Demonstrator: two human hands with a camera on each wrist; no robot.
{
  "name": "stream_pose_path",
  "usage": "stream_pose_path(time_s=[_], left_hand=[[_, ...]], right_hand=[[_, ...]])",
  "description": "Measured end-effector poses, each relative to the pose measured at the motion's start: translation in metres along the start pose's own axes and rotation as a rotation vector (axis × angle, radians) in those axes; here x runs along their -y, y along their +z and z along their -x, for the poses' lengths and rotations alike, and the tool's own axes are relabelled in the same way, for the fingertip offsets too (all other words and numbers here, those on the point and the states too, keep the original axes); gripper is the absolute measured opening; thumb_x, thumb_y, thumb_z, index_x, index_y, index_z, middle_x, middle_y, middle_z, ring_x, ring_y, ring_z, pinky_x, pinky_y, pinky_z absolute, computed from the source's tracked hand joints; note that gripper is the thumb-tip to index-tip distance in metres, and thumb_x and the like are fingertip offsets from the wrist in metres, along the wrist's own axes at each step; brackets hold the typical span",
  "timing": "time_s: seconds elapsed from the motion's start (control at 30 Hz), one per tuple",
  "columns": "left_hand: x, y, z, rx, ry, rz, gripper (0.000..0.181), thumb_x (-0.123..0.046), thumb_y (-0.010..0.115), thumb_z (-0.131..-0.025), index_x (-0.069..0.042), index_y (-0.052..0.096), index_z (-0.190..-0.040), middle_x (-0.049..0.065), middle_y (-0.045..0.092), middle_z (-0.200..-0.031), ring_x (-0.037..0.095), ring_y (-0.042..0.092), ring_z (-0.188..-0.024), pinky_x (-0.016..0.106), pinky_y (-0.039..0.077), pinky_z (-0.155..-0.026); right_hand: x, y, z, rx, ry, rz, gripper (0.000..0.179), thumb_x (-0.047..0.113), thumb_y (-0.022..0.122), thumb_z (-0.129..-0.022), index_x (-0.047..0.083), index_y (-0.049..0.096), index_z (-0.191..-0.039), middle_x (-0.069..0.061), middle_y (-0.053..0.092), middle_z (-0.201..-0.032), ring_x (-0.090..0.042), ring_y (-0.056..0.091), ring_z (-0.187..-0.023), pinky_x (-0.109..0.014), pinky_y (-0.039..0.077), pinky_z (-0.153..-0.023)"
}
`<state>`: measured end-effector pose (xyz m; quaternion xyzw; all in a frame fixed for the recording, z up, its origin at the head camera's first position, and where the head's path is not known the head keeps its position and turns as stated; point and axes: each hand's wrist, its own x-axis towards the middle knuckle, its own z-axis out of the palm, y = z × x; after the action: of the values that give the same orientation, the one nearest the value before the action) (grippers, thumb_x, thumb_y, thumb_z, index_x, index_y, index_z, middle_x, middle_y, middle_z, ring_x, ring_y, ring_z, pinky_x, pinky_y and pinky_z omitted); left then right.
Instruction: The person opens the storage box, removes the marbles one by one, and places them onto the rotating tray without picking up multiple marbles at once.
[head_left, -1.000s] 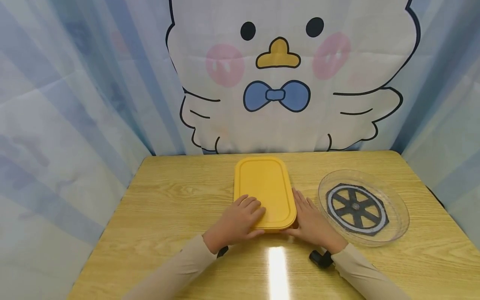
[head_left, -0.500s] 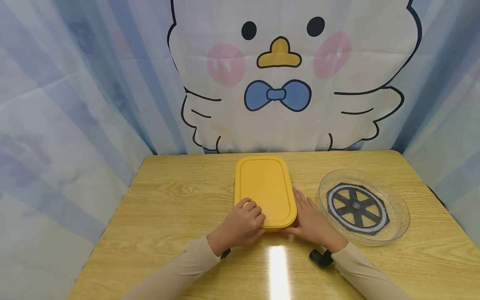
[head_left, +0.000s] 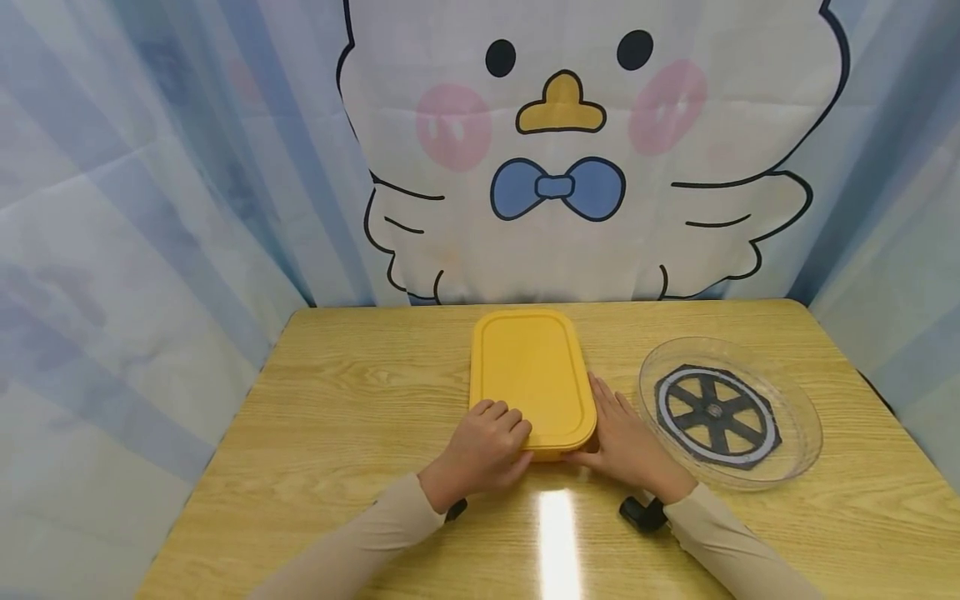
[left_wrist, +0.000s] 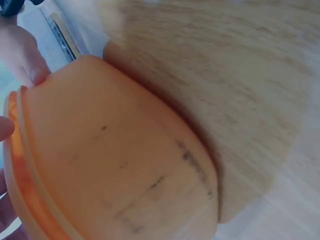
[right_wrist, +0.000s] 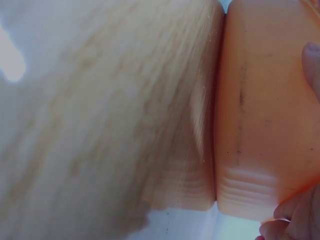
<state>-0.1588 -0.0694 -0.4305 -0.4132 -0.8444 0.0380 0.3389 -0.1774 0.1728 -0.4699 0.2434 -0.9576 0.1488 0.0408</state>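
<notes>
A yellow plastic box [head_left: 553,456] with a matching lid [head_left: 532,367] sits at the table's middle. My left hand [head_left: 483,442] grips the lid's rim at the near left corner, its fingers bent over the top. In the left wrist view the left thumb [left_wrist: 5,127] is at the rim, with a gap between lid and box wall [left_wrist: 115,130]. My right hand [head_left: 630,442] braces the near right corner, fingers fairly straight along the side and thumb at the front. The right wrist view shows the scuffed front wall [right_wrist: 265,100] beside its fingertips [right_wrist: 300,215].
On the right of the wooden table [head_left: 352,400] stands a clear round dish [head_left: 806,446] over or holding a black and grey wheel-like pattern [head_left: 716,415]. A curtain [head_left: 465,242] with a cartoon bird closes off the back and sides.
My left hand has gone from lying flat over the lid to curling its fingers at the near left rim. The lid's near edge has risen slightly, and the right hand stays put.
</notes>
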Motion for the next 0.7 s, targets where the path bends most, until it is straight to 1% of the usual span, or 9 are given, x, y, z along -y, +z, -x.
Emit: stream_pose_path(time_s=[0.2,0.33,0.4,0.5,0.63,0.7], left_hand=[[0.001,-0.005,-0.006,-0.014,-0.034,0.019,0.023,-0.039,0.067,-0.077,-0.017,0.064,-0.077,-0.005,0.063,-0.075,0.012,0.058,-0.07,0.025,0.047,-0.064],[0.003,-0.009,-0.011,-0.058,-0.061,0.037,0.023,-0.038,0.069,-0.074,-0.016,0.063,-0.076,-0.004,0.064,-0.075,0.012,0.057,-0.067,0.023,0.048,-0.06],[0.005,-0.012,-0.013,-0.084,-0.082,0.055,0.024,-0.038,0.071,-0.072,-0.016,0.063,-0.075,-0.004,0.063,-0.074,0.012,0.056,-0.064,0.022,0.048,-0.056],[0.009,-0.016,-0.016,-0.107,-0.121,0.08,0.023,-0.037,0.072,-0.072,-0.016,0.062,-0.076,-0.005,0.062,-0.074,0.011,0.055,-0.062,0.02,0.047,-0.053],[0.016,-0.02,-0.018,-0.115,-0.176,0.125,0.021,-0.035,0.072,-0.073,-0.016,0.063,-0.079,-0.005,0.062,-0.076,0.01,0.057,-0.063,0.02,0.048,-0.053],[0.02,-0.023,-0.019,-0.123,-0.2,0.147,0.021,-0.034,0.072,-0.073,-0.016,0.064,-0.081,-0.005,0.063,-0.077,0.01,0.057,-0.063,0.021,0.048,-0.053]], right_hand=[[-0.001,0.001,-0.001,-0.027,-0.005,-0.032,0.111,0.062,0.067,-0.073,-0.003,0.018,-0.148,-0.025,0.018,-0.154,-0.039,0.023,-0.141,-0.059,0.027,-0.109],[-0.001,0.0,-0.001,-0.03,-0.017,-0.029,0.107,0.061,0.067,-0.074,-0.002,0.021,-0.148,-0.025,0.02,-0.154,-0.041,0.023,-0.141,-0.06,0.028,-0.108],[-0.001,-0.001,0.0,-0.029,-0.023,-0.019,0.106,0.06,0.067,-0.074,-0.001,0.022,-0.148,-0.025,0.02,-0.153,-0.042,0.024,-0.14,-0.061,0.028,-0.108],[0.0,-0.002,-0.001,-0.037,-0.033,-0.013,0.105,0.058,0.068,-0.074,0.0,0.021,-0.149,-0.024,0.022,-0.153,-0.044,0.024,-0.139,-0.061,0.028,-0.108],[0.0,-0.002,-0.002,-0.04,-0.04,-0.001,0.106,0.057,0.068,-0.074,0.0,0.019,-0.149,-0.022,0.023,-0.153,-0.044,0.024,-0.139,-0.061,0.028,-0.108],[0.001,-0.002,-0.002,-0.028,-0.034,0.001,0.106,0.058,0.067,-0.075,-0.001,0.019,-0.149,-0.023,0.023,-0.153,-0.043,0.024,-0.14,-0.06,0.027,-0.109]])
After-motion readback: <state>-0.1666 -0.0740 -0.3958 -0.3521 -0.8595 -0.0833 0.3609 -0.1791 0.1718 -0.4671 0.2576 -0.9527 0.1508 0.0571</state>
